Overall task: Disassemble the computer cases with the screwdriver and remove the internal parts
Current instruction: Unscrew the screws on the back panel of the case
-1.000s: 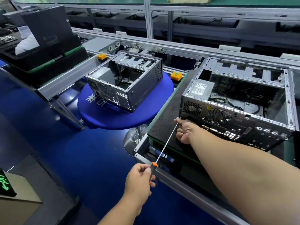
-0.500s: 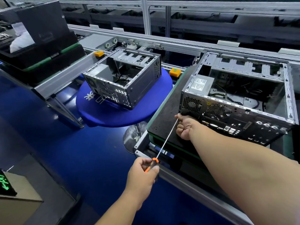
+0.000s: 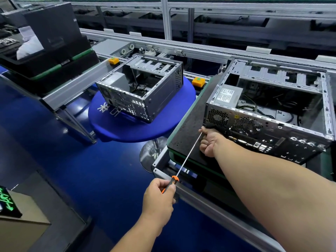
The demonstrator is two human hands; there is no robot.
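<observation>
Conveyor-line desk (image 3: 183, 135) carries the open computer case (image 3: 269, 113). Your left hand (image 3: 158, 195) grips the screwdriver (image 3: 185, 161) handle; your right hand (image 3: 209, 142) pinches its tip, apparently steadying it at the case's lower rear corner.

Open room is found on the dark bench (image 3: 189, 124) to the left of the near computer case (image 3: 269, 113), where a bare strip of mat runs along the case's side wall. The lower left corner of that case's rear panel is occupied by the right hand (image 3: 209, 142), and the gap in front of it is crossed by the long screwdriver (image 3: 187, 157), gripped at its handle by the left hand (image 3: 158, 197). The case's top is uncovered, though its left rear corner is filled by the power supply (image 3: 227, 95) and loose cables are spread across its floor. Further left of the case, passage is blocked by the second computer case (image 3: 143, 91) on the blue round table (image 3: 127, 130).
</observation>
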